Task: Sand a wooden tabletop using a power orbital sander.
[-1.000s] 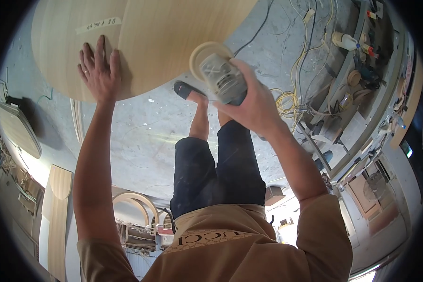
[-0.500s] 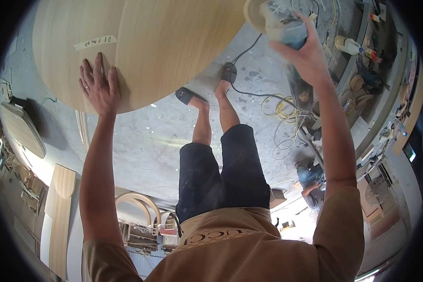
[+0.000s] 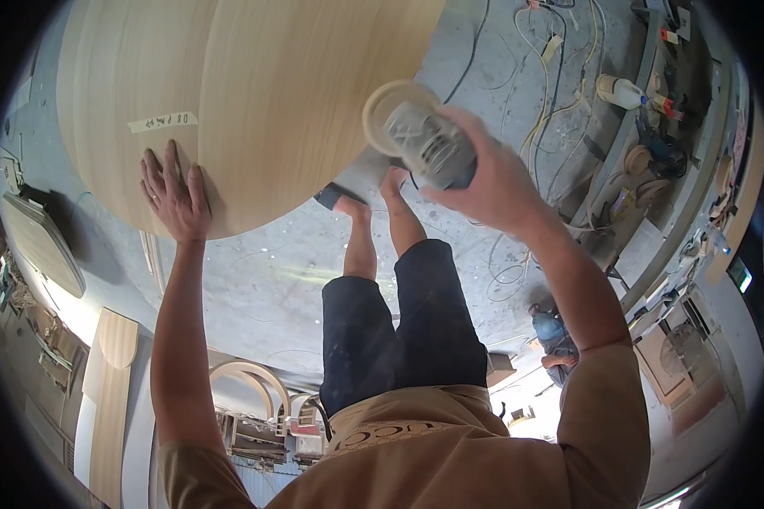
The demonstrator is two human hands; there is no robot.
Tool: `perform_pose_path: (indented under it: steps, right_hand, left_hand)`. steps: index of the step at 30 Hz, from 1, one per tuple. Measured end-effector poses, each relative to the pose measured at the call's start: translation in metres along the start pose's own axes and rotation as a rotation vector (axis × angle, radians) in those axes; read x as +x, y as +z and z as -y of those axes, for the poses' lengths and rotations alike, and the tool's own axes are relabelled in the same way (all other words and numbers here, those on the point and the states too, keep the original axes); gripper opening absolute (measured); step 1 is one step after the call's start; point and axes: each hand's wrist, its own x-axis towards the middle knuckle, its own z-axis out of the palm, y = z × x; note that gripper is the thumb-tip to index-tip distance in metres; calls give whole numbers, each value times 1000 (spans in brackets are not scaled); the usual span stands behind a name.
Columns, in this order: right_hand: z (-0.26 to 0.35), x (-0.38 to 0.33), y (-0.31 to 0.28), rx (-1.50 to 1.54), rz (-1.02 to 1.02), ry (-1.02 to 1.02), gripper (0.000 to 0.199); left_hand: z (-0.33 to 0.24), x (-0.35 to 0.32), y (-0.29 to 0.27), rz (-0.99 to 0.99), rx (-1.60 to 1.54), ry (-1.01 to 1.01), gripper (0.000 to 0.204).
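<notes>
Sander (image 3: 430, 144) has swung back, jutting left from the right grip (image 3: 502, 182)

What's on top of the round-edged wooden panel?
A tape strip and the left hand rest on the wooden panel, covering the wood beneath. The sander in the right hand hides part of its edge; whether they touch, I can't tell.

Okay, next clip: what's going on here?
A person rests the left hand flat on a curved-edged wooden panel, just below a strip of tape. The right hand grips a sander, its round pad overlapping the panel's edge in view; whether they touch, I can't tell.
</notes>
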Motion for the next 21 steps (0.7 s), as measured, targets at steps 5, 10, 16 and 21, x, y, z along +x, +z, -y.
perform_pose_path:
  steps: [5, 10, 16, 21]
  right_hand:
    - [-34, 37, -60, 33, -144, 4, 95]
    - [-30, 76, -95, 70, -204, 1, 96]
    - [-25, 50, -54, 150, -255, -61, 87]
    - [5, -1, 9, 176, -209, 14, 89]
  left_hand:
    - [-3, 2, 3, -2, -2, 10, 61]
    - [-3, 2, -3, -3, -5, 10, 61]
    - [-4, 4, -1, -18, -26, 25, 61]
    - [0, 0, -3, -25, -20, 14, 61]
